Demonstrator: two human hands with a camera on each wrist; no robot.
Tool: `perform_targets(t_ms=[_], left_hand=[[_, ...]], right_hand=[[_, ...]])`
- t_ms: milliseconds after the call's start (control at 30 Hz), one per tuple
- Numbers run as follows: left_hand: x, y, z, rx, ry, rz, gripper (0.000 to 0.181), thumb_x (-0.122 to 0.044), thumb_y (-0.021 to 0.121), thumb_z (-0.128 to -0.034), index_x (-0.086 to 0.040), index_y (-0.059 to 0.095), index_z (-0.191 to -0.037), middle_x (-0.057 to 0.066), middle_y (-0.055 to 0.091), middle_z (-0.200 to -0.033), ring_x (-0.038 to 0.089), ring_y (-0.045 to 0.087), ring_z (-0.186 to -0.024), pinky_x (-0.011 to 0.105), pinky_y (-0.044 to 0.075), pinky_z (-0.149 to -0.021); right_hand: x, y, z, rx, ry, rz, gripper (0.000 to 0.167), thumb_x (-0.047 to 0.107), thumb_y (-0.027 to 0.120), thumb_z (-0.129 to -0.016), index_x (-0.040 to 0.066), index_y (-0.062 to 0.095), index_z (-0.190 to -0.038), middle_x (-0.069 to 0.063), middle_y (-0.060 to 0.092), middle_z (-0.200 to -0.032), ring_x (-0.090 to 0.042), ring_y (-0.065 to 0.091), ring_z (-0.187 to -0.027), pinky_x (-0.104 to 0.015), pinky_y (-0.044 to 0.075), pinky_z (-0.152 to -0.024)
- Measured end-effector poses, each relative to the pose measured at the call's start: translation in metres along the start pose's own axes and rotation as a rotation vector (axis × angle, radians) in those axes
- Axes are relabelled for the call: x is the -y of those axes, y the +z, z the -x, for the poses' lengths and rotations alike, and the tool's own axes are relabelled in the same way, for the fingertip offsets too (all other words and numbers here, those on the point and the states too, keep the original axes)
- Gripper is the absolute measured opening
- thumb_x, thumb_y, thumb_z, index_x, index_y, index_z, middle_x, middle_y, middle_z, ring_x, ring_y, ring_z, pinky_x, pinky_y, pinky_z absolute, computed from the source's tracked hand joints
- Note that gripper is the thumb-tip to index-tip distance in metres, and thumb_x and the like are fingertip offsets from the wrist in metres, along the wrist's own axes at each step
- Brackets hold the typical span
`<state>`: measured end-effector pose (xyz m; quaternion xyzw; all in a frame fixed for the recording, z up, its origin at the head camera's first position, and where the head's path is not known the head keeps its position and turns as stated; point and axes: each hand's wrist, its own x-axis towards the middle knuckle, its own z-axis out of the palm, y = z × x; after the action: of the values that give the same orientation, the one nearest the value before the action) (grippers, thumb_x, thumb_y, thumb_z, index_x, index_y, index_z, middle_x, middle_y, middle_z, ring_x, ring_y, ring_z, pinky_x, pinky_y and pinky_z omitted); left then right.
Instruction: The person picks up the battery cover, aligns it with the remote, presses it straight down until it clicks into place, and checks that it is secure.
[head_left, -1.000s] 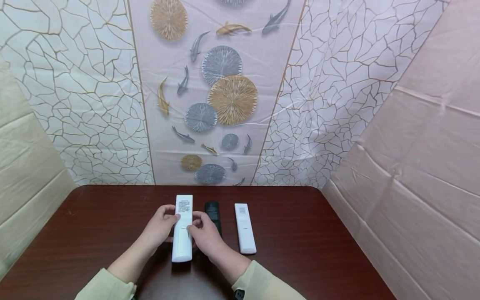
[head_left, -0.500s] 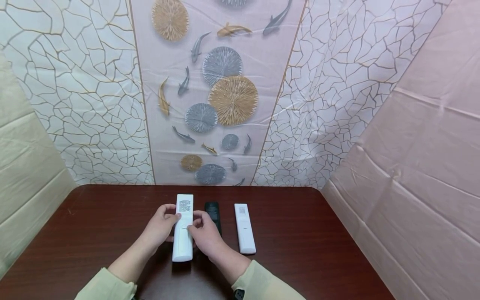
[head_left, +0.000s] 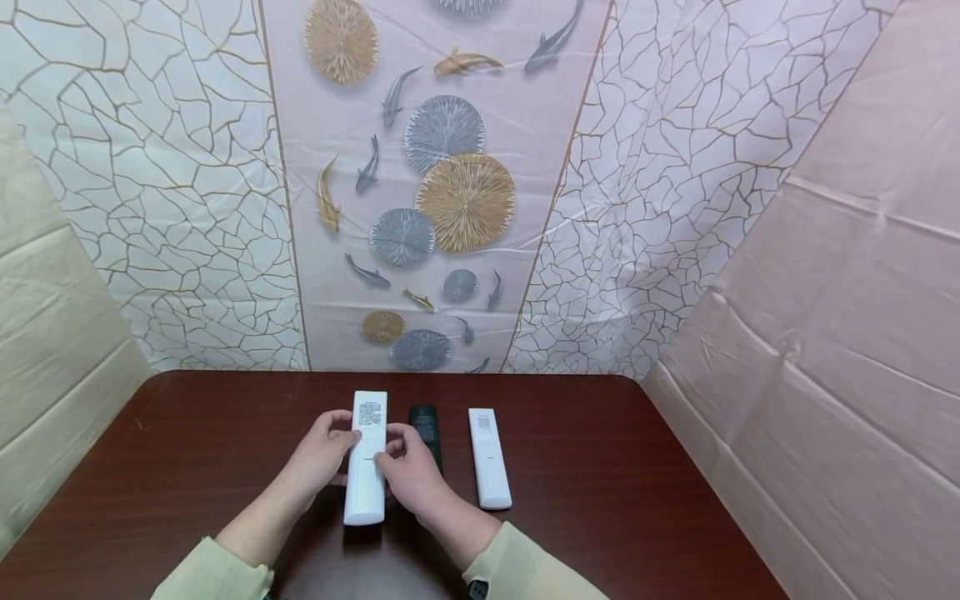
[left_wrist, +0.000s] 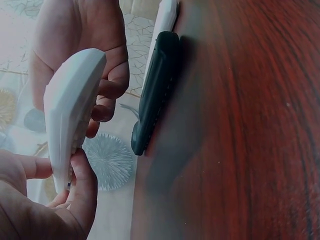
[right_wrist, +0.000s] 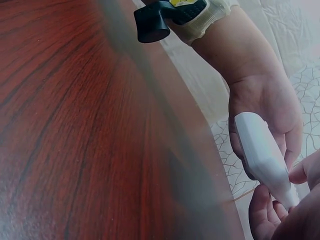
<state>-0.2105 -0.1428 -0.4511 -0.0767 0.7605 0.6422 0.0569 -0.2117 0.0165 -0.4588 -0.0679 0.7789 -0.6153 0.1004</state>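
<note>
A white remote control (head_left: 364, 492) is held above the table between both hands, its printed label and battery cover facing up. My left hand (head_left: 321, 457) grips its left edge, thumb on top and fingers beneath. At the right edge, my right hand (head_left: 416, 473) holds it too, with the thumb by the small latch mark on the cover. In the left wrist view the remote (left_wrist: 75, 100) appears edge-on, pinched between thumb and fingers. The right wrist view shows its rounded end (right_wrist: 257, 145); some fingers are hidden behind it.
Just right of my right hand lies a black remote control (head_left: 425, 427), partly covered by that hand. Further right, a second white remote (head_left: 490, 462) rests label up on the dark red-brown table (head_left: 600, 500). A patterned cloth wall (head_left: 412, 250) rises behind the table.
</note>
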Motion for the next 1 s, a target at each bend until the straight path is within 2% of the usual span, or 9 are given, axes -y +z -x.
perform_targets(t_ms=[200,333,500,600,767,900,1000], left_hand=[[0.002,0.002,-0.002,0.004,0.003,0.004,0.048,-0.021,0.049,-0.1029,-0.001,0.033,-0.143,0.026,0.056,-0.123,0.029,0.062,-0.099,0.042,0.058,-0.065],[0.004,0.002,-0.005,0.000,0.000,-0.006,0.048,-0.021,0.050,-0.1027,-0.001,0.033,-0.144,0.026,0.055,-0.124,0.031,0.061,-0.101,0.042,0.058,-0.065],[0.009,0.000,-0.012,-0.011,-0.012,-0.041,0.050,-0.023,0.051,-0.1026,-0.001,0.033,-0.144,0.028,0.052,-0.127,0.033,0.060,-0.103,0.042,0.058,-0.066],[0.012,-0.002,-0.016,-0.003,-0.018,-0.049,0.052,-0.024,0.051,-0.1028,0.000,0.032,-0.145,0.029,0.051,-0.128,0.034,0.060,-0.104,0.042,0.059,-0.066],[0.019,-0.005,-0.023,0.004,-0.039,-0.060,0.053,-0.024,0.050,-0.1032,0.000,0.030,-0.146,0.030,0.049,-0.129,0.036,0.058,-0.107,0.042,0.059,-0.067],[0.024,-0.006,-0.027,0.005,-0.048,-0.069,0.053,-0.023,0.050,-0.1033,0.001,0.030,-0.146,0.031,0.049,-0.129,0.037,0.057,-0.108,0.043,0.059,-0.067],[0.026,-0.007,-0.031,0.004,-0.059,-0.073,0.053,-0.023,0.051,-0.1033,0.002,0.030,-0.146,0.031,0.049,-0.128,0.037,0.058,-0.107,0.042,0.059,-0.067]], right_hand=[[-0.002,-0.005,0.002,0.014,-0.013,-0.020,0.044,0.013,0.063,-0.095,0.006,0.049,-0.136,-0.004,0.056,-0.101,-0.016,0.054,-0.073,-0.039,0.053,-0.057],[-0.004,-0.013,0.007,0.010,-0.024,-0.027,0.043,0.016,0.062,-0.096,0.004,0.050,-0.136,-0.009,0.056,-0.111,-0.021,0.058,-0.082,-0.040,0.055,-0.067],[-0.009,-0.032,0.015,0.034,-0.053,0.020,0.038,0.023,0.059,-0.100,0.012,0.054,-0.135,-0.012,0.056,-0.126,-0.029,0.062,-0.097,-0.043,0.053,-0.081],[-0.012,-0.048,0.023,0.069,-0.087,0.094,0.039,0.029,0.055,-0.103,0.016,0.053,-0.139,-0.009,0.054,-0.136,-0.027,0.059,-0.112,-0.044,0.050,-0.089],[-0.016,-0.074,0.038,0.170,-0.137,0.263,0.049,0.039,0.048,-0.105,0.018,0.042,-0.149,-0.008,0.042,-0.150,-0.027,0.044,-0.135,-0.050,0.040,-0.106],[-0.021,-0.092,0.052,0.219,-0.154,0.433,0.057,0.049,0.043,-0.104,0.021,0.036,-0.153,-0.005,0.035,-0.156,-0.026,0.035,-0.142,-0.054,0.034,-0.110],[-0.023,-0.103,0.060,0.226,-0.157,0.523,0.061,0.054,0.041,-0.103,0.022,0.035,-0.154,-0.003,0.033,-0.158,-0.025,0.033,-0.143,-0.056,0.033,-0.110]])
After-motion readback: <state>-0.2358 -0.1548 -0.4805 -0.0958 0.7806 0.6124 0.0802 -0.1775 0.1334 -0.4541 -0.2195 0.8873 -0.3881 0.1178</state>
